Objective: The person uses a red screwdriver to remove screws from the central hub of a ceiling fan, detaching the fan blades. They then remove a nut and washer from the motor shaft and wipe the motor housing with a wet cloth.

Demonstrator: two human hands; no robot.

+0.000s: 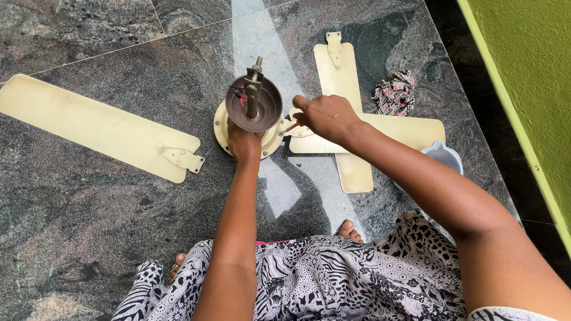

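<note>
Floor (pixel 89 226): polished dark stone, smooth and glossy under everything; my judgement is that loose metal parts can skid on it if nudged.
Far blade (pixel 95 128): a long cream fan blade lies flat well to the left of the left hand, its bracket end pointing toward the motor; nothing touches it.
Crossed blades (pixel 351 128): two cream blades lie stacked in a cross just beyond and under the right hand; a bump from the forearm could slide the upper one off the lower.
Fan motor (pixel 253 113): round cream housing with a brown cup and an upright rod, standing on the floor between the hands; it looks top-heavy, so a hard sideways push could tip it.
Left hand (pixel 244 142): closed around the near edge of the motor, steadying it; a loosened grip would let the housing turn.
Right hand (pixel 326 116): curled tight on a thin tool (pixel 291 126) with a reddish shaft, tip at the motor's right rim; the tip could slip and jab the left hand.
Basin (pixel 443 156): pale blue, partly hidden behind the right forearm.
Cloth (pixel 395 92): crumpled patterned rag beyond the right hand.
Wires (pixel 239 95): red, inside the cup; likely to snag.
</note>
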